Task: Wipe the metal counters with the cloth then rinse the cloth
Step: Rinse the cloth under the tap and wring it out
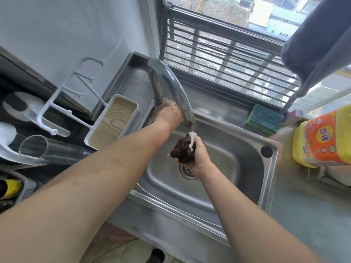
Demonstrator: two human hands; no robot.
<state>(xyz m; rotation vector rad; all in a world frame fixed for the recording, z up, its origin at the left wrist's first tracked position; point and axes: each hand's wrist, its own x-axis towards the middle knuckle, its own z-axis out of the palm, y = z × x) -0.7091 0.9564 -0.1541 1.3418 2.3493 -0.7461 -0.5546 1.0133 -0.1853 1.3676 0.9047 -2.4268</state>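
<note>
Here the cloth point(183, 151) sits bunched into a dark wad directly under the faucet point(171, 88) spout, and that vertical line-up is what the next move turns on: the stream of water point(191, 139) falls straight onto the top of the wad. My right hand point(197, 155) is wrapped tight around the cloth from the right side, fingers curled under it, holding it over the sink point(237, 158) basin just above the drain point(187, 170). Balled up like this, the cloth has no clear long axis; it bulges out to the left of my fist.

My left hand point(167, 114) is further back, reaching to the base of the faucet behind the arching spout. It seems to rest on or around the control there, but the spout hides the fingers, so I cannot tell whether they are gripping it. The two hands are apart, left behind and above, right forward and lower.

I judge the wiping is finished and I am in the rinse. The right hand is the one to squeeze and turn the wad under the flow; the left is placed to shut the water off.
</note>
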